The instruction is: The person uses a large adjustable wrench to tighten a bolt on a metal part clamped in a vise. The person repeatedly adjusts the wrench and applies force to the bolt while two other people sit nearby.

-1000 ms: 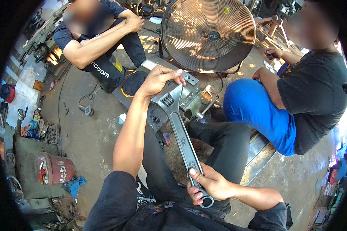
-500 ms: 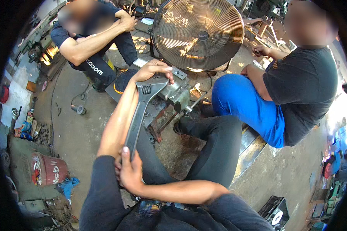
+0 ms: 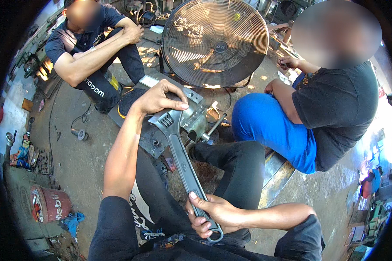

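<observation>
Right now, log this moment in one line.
Right hand: gripping grey metal adjustable wrench by lower handle | Left hand: at its head | Beyond: grey metal vise, round wire-grilled fan

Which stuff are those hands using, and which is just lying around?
In use:
- wrench: right hand round its handle, left hand at its head

Just around:
- bucket
- blue rag
- fan, standing apart

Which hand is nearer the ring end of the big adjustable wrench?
Right. The right hand is wrapped around the handle just above the ring end; the left hand is at the opposite end, by the wrench head.
</observation>
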Motion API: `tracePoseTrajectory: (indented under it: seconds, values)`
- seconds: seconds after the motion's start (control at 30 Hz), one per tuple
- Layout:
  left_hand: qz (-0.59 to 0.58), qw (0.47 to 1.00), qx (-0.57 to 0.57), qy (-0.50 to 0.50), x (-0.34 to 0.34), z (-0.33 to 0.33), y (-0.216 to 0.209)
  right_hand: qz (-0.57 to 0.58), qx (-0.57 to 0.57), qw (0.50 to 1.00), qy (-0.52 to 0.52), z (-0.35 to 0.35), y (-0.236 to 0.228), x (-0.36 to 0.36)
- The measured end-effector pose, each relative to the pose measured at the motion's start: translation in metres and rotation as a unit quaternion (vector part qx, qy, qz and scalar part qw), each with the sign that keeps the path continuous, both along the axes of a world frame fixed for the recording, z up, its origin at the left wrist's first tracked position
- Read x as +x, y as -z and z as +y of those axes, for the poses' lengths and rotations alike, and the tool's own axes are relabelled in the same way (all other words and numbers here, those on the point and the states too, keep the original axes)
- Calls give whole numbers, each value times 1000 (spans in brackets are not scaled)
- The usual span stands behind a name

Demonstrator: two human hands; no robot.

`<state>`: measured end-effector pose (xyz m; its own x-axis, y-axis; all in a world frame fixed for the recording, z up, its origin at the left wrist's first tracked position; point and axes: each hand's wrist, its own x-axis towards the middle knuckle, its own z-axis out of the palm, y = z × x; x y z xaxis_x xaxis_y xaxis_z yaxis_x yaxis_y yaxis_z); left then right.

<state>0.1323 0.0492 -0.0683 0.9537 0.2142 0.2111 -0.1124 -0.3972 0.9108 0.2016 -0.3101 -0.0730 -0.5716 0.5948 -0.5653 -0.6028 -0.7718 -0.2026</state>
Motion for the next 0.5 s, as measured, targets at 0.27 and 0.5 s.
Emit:
tracePoseTrajectory:
  seconds: [0.27,0.5]
  values:
    - [37,987,-54,-150,-3,-14,3,-340,-49,923,-175,45,-90,105]
    - [14,972,-82,-219,-1,-22,14,-358,133,905,-188,43,-55,196]
